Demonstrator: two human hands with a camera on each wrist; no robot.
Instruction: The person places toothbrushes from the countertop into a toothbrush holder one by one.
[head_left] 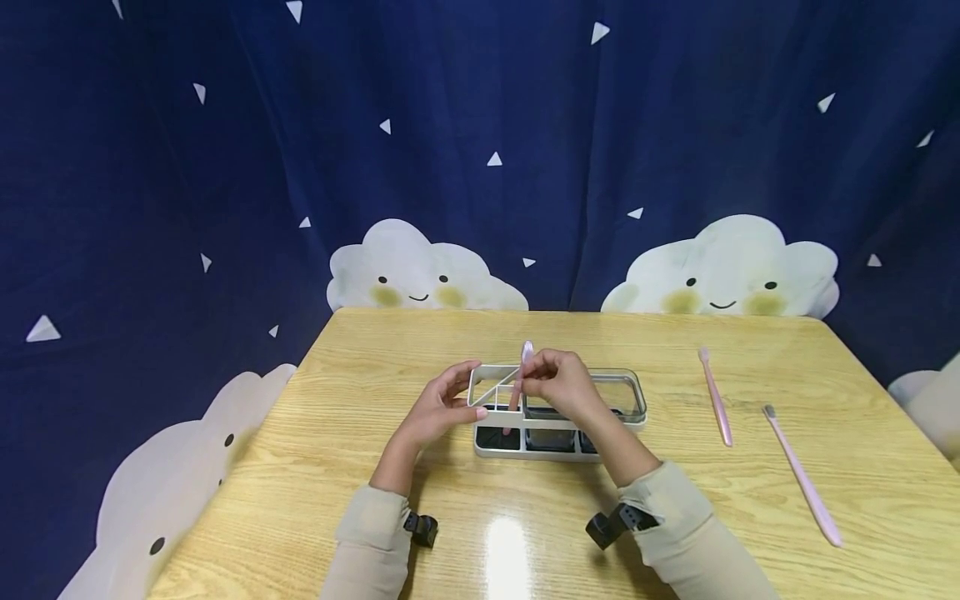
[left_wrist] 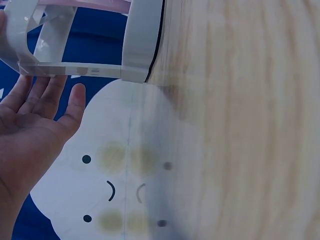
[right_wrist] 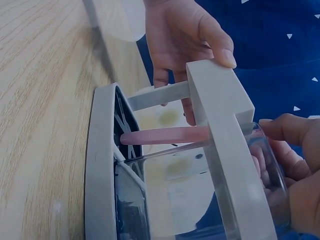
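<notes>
A white toothbrush holder (head_left: 540, 456), with a divided upper frame and a dark-floored lower tray, stands mid-table. My left hand (head_left: 438, 408) holds its left end, thumb at the front edge and other fingers toward the back; in the left wrist view, fingers (left_wrist: 52, 95) touch its side. Over the holder, my right hand (head_left: 566, 387) pinches a pink toothbrush (head_left: 528, 352) near its head, bristle end up. The toothbrush handle (right_wrist: 165, 135) passes through the upper frame, its lower tip right at the tray floor in the right wrist view.
Two more pink toothbrushes lie on the wooden table (head_left: 337, 500) to the right: a shorter one (head_left: 716, 398) and a longer one (head_left: 804, 479) nearer me. A clear container (head_left: 622, 385) sits in the holder's right part. Behind the table hangs a dark blue curtain (head_left: 450, 100).
</notes>
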